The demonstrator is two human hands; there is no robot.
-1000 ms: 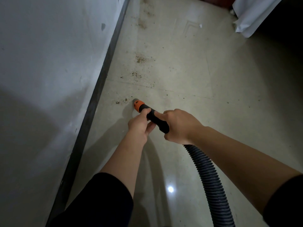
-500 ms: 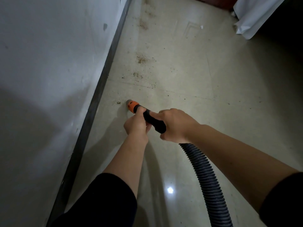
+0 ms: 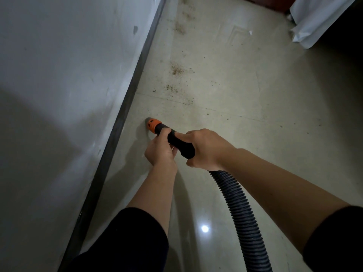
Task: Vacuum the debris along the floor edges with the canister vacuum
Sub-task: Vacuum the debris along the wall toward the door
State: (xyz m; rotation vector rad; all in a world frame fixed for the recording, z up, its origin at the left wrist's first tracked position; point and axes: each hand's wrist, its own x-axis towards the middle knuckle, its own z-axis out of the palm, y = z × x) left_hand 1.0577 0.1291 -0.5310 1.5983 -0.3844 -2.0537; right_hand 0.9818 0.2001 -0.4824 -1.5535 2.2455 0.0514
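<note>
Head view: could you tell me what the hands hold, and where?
Both grip the black nozzle tube: left hand just behind the orange tip, right hand at its rear, where the ribbed hose begins.

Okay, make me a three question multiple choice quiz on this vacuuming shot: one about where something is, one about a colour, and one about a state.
1. Where is the nozzle tip?
A. low at the floor, near the dark baseboard
B. far out to the right
C. raised up high

2. What colour is the nozzle tip?
A. blue
B. orange
C. white

3. How is the black handle held?
A. by one hand
B. by neither hand
C. by both hands

Answers:
1 A, the tip sits low beside the baseboard strip.
2 B, its end is bright orange.
3 C, the left hand and the right hand both curl round the handle.
</note>
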